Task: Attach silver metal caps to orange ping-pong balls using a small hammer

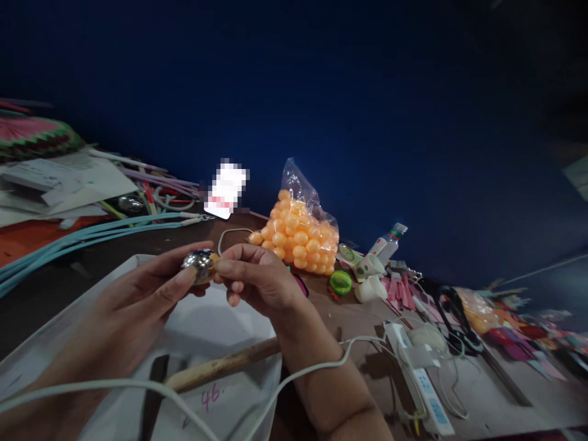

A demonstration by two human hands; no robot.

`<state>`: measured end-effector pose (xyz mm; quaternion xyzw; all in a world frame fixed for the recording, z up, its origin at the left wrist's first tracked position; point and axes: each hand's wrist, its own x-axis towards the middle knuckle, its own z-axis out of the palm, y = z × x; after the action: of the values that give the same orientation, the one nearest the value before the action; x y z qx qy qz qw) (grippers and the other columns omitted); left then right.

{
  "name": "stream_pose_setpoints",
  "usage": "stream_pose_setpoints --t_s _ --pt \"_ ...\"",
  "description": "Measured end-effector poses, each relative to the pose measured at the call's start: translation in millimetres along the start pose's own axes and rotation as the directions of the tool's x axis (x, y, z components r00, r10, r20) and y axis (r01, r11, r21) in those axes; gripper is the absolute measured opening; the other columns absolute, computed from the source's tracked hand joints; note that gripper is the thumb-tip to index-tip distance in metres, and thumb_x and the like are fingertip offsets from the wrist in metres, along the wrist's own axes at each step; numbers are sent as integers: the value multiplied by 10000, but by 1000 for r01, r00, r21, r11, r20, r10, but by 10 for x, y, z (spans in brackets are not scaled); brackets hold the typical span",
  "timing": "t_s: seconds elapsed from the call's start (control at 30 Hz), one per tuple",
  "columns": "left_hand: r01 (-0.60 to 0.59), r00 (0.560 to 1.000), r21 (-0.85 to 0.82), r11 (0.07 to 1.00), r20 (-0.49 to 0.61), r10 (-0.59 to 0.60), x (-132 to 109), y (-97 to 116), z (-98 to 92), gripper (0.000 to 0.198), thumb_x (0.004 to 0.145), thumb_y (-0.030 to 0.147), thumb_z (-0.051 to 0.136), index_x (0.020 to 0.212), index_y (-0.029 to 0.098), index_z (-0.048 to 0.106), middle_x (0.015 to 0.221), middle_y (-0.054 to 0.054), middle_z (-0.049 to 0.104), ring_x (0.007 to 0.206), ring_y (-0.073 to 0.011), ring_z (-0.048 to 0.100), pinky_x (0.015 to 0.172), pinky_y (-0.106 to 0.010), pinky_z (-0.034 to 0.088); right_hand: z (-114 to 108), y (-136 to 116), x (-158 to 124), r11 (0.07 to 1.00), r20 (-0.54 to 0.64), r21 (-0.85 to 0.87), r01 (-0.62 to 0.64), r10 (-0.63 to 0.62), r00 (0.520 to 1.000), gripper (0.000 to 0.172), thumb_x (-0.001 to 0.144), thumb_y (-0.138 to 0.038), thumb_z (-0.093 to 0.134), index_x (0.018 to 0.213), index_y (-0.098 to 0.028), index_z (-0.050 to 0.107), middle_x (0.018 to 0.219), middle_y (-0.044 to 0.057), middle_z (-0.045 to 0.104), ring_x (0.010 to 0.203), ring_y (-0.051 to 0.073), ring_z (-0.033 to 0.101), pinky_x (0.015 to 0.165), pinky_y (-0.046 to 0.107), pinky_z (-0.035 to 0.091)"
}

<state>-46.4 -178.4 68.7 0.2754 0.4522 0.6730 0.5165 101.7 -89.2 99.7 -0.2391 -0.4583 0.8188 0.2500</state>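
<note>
My left hand (151, 291) is closed around a shiny silver ball (198, 265), gripping it between thumb and fingers above a white tray (271, 392). On the ball's right side, the thumb and forefinger of my right hand (252, 275) are pinched together against its edge. Whatever lies between those right fingertips is too small or hidden to make out. Below both hands, a hammer with a wooden handle (220, 367) and a dark head (154, 392) rests in the tray, its handle end passing behind my right forearm.
A clear bag of orange balls (298, 236) stands behind my hands, with a lit phone (225, 193) to its left. A white cable (321, 369) crosses my right forearm toward a power strip (420, 380). Blue cords (92, 236) and papers (68, 184) lie left.
</note>
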Motion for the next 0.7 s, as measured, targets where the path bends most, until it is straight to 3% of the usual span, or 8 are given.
stream_pose_setpoints --t_s 0.33,0.7 --pt "1 1000 -2 1000 -23 -1 -19 9 31 405 622 453 884 994 310 816 804 -3 780 729 -145 654 647 -195 531 13 -4 -4 1000 -26 -31 0 -1 1000 316 595 -316 894 729 -151 661 658 -25 664 464 37 476 448 158 486" --pt "-5 1000 46 999 -21 6 -16 12 -8 435 636 450 876 1040 304 804 866 -14 792 763 -158 662 661 -213 526 -2 28 6 996 -7 -62 56 -57 998 306 648 -325 887 749 -150 656 681 -25 656 478 43 493 463 174 490"
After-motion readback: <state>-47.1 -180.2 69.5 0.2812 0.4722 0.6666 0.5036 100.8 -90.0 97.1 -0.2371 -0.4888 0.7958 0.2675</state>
